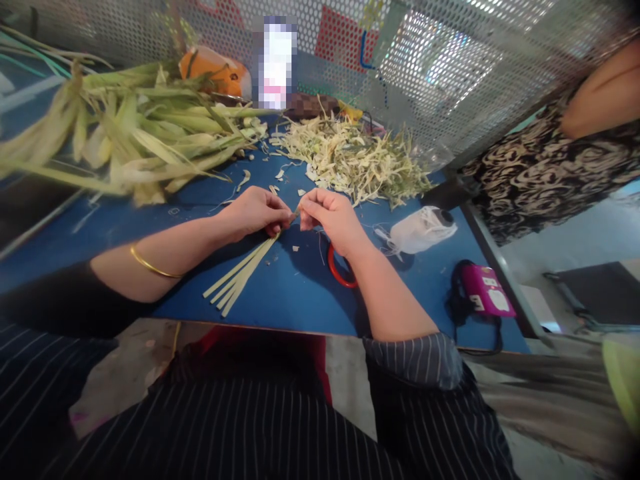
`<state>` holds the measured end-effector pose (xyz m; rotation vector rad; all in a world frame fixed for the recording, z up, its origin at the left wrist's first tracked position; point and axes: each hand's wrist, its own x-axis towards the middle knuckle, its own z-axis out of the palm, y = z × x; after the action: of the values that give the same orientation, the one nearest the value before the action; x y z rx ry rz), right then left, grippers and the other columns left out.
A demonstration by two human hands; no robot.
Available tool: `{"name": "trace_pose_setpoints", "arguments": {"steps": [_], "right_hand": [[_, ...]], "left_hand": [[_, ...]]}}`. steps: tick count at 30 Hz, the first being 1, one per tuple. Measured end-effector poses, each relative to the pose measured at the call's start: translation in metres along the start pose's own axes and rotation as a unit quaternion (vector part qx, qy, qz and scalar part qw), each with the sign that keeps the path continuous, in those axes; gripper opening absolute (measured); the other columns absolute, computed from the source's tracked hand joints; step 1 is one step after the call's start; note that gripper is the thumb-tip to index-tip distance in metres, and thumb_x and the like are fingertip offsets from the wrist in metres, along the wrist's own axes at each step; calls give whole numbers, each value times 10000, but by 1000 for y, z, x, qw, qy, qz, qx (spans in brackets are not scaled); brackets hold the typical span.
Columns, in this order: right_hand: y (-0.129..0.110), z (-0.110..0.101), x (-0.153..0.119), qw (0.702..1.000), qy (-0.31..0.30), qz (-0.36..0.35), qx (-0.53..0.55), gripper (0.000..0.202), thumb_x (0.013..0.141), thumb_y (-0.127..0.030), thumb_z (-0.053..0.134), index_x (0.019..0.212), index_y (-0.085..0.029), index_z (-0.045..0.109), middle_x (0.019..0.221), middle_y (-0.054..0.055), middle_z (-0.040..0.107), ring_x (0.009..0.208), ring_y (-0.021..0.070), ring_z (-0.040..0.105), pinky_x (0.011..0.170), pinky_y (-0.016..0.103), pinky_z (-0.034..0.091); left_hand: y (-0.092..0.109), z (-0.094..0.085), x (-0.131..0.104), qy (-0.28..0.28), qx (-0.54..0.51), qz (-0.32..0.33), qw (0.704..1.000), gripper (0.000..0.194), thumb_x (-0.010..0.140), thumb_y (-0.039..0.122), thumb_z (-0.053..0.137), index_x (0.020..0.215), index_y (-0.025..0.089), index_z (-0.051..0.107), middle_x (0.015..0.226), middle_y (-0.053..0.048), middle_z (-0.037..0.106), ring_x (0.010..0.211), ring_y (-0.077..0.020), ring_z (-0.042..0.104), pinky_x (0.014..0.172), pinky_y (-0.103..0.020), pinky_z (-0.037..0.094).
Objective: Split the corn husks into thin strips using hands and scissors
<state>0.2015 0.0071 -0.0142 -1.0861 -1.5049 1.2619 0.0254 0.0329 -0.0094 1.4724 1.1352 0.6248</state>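
Observation:
My left hand (260, 212) is closed in a pinch around one end of a small bundle of pale green husk strips (245, 273). The strips fan out below it, their cut ends lying toward the table's front edge. Almost touching it, my right hand (324, 210) has thumb and fingers pressed together by the bundle's gripped end. What sits between those fingertips is too small to make out. A red ring-shaped handle (340, 270), perhaps of scissors, shows partly under my right wrist; the rest is hidden.
Corn husks (150, 133) are heaped at the left, shredded husk (355, 157) at the back. A white-wrapped thread spool (423, 230) and a magenta box (487, 290) with a black strap lie right on the blue table (300, 307). Another person's arm (605, 93) is beyond the mesh's right end.

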Motion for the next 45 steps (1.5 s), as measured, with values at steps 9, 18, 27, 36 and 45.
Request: {"name": "trace_pose_setpoints", "arguments": {"steps": [9,18,27,36,45], "right_hand": [[-4,5,-2,1000,6,21,15,178,839,-339,614,769,-181,572,699,-17,660,569,70,614,595,209,494],[-1,3,-1,1000,15,9,2,164,856,-319,593,767,-182,575,725,3,687,598,81,628,589,208,484],[2,-8,4,996,67,-46,27,252,829,-288,592,1080,-270,596,1109,9,656,778,99,653,750,273,532],[7,-14,5,932,-14,-98,-348,206,753,-125,631,922,-198,725,756,-5,494,672,116,499,651,287,408],[16,-7,7,926,29,-121,-357,64,792,-218,648,737,-194,670,781,6,514,710,135,500,656,287,379]], "left_hand": [[-2,-2,3,-44,-8,1,999,106,720,234,715,655,151,723,609,-53,672,508,-106,565,521,-235,487],[-3,-3,7,-72,1,-23,997,86,685,200,661,636,165,722,632,-51,689,558,-134,616,555,-245,488],[-2,0,2,-63,-6,8,998,85,717,213,703,663,148,693,616,-32,659,534,-97,569,547,-219,458],[-3,-2,2,-72,-42,19,996,62,766,175,672,730,138,639,626,-10,638,514,-76,565,503,-195,436],[-2,-3,2,-55,-49,10,997,73,743,161,691,750,137,623,668,-25,673,520,-73,566,498,-201,437]]}}
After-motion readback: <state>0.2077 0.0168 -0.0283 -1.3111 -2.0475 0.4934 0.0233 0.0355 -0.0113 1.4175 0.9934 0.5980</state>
